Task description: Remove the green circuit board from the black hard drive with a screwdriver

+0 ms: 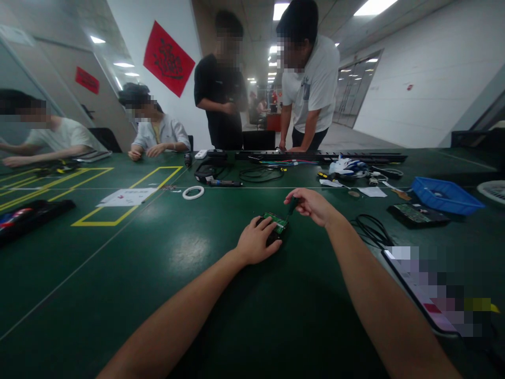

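Observation:
A small green circuit board point(281, 223) in a dark frame lies on the green table in front of me. My left hand point(257, 242) rests over its left part, fingers across the top and thumb along the near side, gripping it against the table. Part of the board is hidden beneath those fingers. Just above the board's right edge, my right hand point(310, 204) pinches the dark handle of a screwdriver point(292, 206). Its shaft points down at the board; whether the tip touches is too small to tell.
On the right are a blue tray point(445, 196), another circuit board point(418, 214), a coiled black cable point(371, 230) and a tablet-like screen point(424, 295). A white tape ring point(193, 192) lies left. Long black rails point(323, 157) line the far edge. Several people are across the table.

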The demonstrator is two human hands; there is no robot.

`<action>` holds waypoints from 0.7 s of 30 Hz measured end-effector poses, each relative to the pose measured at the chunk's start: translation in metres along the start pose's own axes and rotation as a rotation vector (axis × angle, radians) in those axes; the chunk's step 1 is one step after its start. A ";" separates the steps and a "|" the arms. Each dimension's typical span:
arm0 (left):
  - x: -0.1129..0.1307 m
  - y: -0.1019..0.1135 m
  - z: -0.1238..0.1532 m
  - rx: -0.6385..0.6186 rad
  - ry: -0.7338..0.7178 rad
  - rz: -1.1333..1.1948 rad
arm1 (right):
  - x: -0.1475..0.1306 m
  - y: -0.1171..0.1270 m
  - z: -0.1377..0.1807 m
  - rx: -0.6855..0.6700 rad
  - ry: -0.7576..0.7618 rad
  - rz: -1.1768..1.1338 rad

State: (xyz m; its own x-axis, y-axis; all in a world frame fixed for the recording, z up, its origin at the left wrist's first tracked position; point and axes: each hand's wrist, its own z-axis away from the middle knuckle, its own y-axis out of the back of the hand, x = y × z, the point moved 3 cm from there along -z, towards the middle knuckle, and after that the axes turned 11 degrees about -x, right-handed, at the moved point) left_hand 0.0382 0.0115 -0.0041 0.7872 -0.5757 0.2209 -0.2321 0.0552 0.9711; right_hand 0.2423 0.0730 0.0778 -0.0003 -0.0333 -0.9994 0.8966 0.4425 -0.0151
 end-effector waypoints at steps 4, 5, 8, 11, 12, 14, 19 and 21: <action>0.000 0.000 0.000 -0.005 0.004 0.010 | 0.001 -0.002 -0.001 -0.006 -0.007 -0.044; 0.000 0.000 0.000 -0.006 0.005 0.013 | 0.002 -0.002 -0.001 -0.008 -0.012 -0.063; 0.000 0.000 0.000 -0.002 0.005 0.018 | 0.003 -0.002 -0.002 -0.020 -0.013 -0.087; 0.000 0.000 -0.001 0.001 0.003 0.015 | 0.003 -0.002 -0.001 -0.039 0.002 -0.070; 0.001 0.000 -0.001 0.000 0.003 0.014 | 0.003 -0.002 0.000 -0.047 0.004 -0.063; 0.001 0.000 -0.001 -0.003 0.003 0.014 | 0.002 -0.002 0.000 -0.049 0.006 -0.041; 0.002 0.002 0.000 -0.003 0.003 0.009 | 0.000 -0.001 -0.001 -0.014 0.027 0.013; 0.002 0.003 0.000 -0.009 0.000 0.004 | 0.001 -0.001 -0.001 -0.020 0.029 0.002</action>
State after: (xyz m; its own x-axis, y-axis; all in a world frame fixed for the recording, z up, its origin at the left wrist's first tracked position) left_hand 0.0390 0.0100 -0.0011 0.7862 -0.5758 0.2244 -0.2299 0.0645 0.9711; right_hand 0.2408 0.0733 0.0770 -0.0116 -0.0063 -0.9999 0.8874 0.4608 -0.0132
